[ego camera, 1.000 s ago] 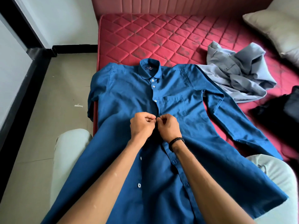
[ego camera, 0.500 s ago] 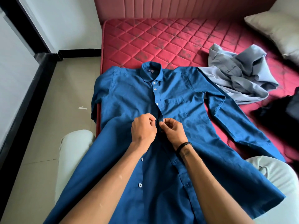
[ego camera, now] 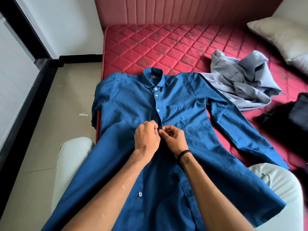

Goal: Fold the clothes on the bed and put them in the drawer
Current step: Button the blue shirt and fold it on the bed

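Both hands point(ego camera: 160, 139) pinch the blue shirt point(ego camera: 130, 105) placket; collar buttoned.

- One view only, from a wide-angle camera worn on the person's head; there is no second view to share any part of the scene.
- It looks forward and steeply down over both forearms onto the near edge of the bed point(ego camera: 166, 47).
- Closest to the lens are the forearms and the pale-trousered knees point(ego camera: 71, 157) at the bottom corners.
- The blue shirt point(ego camera: 133, 100) fills the centre, close up.
- The far edge of the picture reaches the padded headboard point(ego camera: 183, 10); the left takes in floor point(ego camera: 50, 130) and wall, the right a pillow point(ego camera: 280, 34).
- Straight lines bow toward the edges.
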Demonstrator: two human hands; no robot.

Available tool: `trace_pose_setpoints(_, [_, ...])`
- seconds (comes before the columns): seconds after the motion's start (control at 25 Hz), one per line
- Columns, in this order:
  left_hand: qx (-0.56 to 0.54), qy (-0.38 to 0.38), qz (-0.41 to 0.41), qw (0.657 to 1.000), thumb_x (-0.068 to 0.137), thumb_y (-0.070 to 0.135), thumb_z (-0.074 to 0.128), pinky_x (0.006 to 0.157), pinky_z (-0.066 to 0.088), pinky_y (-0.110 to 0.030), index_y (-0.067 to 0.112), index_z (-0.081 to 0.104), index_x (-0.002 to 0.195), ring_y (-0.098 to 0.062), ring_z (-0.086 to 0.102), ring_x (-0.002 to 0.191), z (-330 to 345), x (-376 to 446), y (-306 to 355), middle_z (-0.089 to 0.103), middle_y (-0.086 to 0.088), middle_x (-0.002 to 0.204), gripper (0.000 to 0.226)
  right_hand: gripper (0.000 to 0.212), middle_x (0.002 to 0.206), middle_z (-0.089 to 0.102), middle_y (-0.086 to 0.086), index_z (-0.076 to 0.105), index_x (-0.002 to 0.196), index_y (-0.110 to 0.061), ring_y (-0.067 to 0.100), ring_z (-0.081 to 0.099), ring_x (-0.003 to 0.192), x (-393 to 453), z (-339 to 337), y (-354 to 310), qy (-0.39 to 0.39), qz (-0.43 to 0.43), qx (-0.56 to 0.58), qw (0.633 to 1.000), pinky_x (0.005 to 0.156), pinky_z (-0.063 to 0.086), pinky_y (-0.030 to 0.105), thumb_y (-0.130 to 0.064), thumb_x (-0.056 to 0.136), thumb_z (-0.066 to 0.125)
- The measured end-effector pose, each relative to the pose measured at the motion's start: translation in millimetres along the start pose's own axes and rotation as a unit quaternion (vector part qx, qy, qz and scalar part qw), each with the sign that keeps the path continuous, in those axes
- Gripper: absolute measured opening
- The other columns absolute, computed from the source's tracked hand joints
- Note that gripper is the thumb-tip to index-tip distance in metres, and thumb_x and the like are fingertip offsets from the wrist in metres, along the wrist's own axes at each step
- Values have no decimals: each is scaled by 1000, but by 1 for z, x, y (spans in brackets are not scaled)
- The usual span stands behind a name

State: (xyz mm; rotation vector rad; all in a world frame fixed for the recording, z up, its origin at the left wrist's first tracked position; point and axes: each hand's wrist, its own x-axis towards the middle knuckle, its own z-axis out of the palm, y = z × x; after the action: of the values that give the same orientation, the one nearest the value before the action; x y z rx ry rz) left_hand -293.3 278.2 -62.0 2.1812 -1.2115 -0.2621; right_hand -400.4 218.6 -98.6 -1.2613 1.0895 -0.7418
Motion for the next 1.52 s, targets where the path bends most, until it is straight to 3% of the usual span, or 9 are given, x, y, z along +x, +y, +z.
trace_pose_setpoints(0.24, [-207,-61,-163,963,82,14,73,76,62,-35,22,78,80,-12,72,68,0,8,-11,74,9,72,10,5,78,70,3,74,89,-18,14,62,74,2,-2,8,8,1,-34,999,75,55,30,-15,90,79])
trace_pose_setpoints(0.44, [-260,-79,-174,947,85,15,77,82,62,-38,25,78,82,-10,68,66,2,10,-17,74,8,77,11,4,78,72,3,74,97,-7,7,64,65,0,-5,3,-12,15,-2,1000,69,55,21,-10,94,72])
trace_pose_setpoints(0.72, [-235,-72,-176,953,81,27,72,83,62,-40,39,74,71,-9,75,75,6,8,-21,75,14,70,16,9,80,75,2,75,95,-9,6,66,65,1,-8,3,-24,5,-7,1000,72,56,20,-7,98,67])
trace_pose_setpoints(0.88, [-224,-92,-156,958,80,50,70,78,62,-38,35,76,74,-13,75,71,-1,12,-18,74,15,66,17,8,78,78,2,79,86,-17,10,67,66,4,-4,1,-7,17,-38,999,75,58,29,-12,92,76])
trace_pose_setpoints(1.08, [-220,-80,-179,956,75,35,77,81,62,-37,33,78,74,-9,74,72,-1,11,-18,74,17,68,3,10,80,79,-3,80,81,-20,14,76,80,4,0,3,20,23,-68,997,82,61,32,-27,80,88])
trace_pose_setpoints(1.28, [-193,-61,-179,963,78,33,74,84,60,-36,30,75,75,-11,74,72,-1,10,-14,73,20,67,4,13,83,80,-1,80,83,-16,15,77,83,3,-3,0,5,26,-61,998,83,60,28,-20,77,90])
trace_pose_setpoints(1.4, [-196,-54,-172,964,77,31,75,85,59,-38,31,71,80,-11,74,73,-1,10,-14,73,21,67,5,6,83,79,4,79,88,-11,11,72,74,2,-8,-4,-39,37,-14,998,81,58,28,-8,84,83])
trace_pose_setpoints(1.52, [-186,-50,-158,969,78,26,73,86,56,-39,33,59,93,-16,72,81,0,11,-15,75,17,71,22,4,78,77,2,79,86,-11,8,65,66,1,-9,-7,-41,32,-11,999,73,56,23,-8,89,78])
